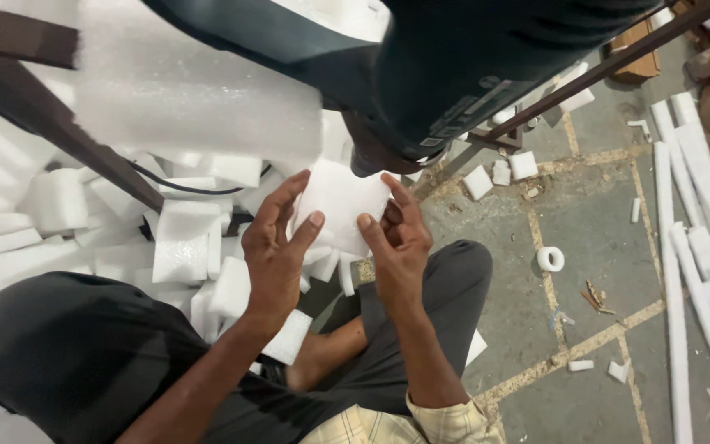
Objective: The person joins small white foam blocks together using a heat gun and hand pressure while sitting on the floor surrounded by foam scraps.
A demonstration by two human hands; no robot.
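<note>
Both hands up at the machine: left hand and right hand pinch a white foam piece by its edges, fingers closed on it, right under the dark machine's nozzle. Risk: fingertips sit close to that nozzle, apparently a cutter. The foam looks thin, soft and flexible.

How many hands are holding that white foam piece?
2. The left hand grips the foam piece on its left edge; the right hand pinches its right edge. No other hands show.
</note>
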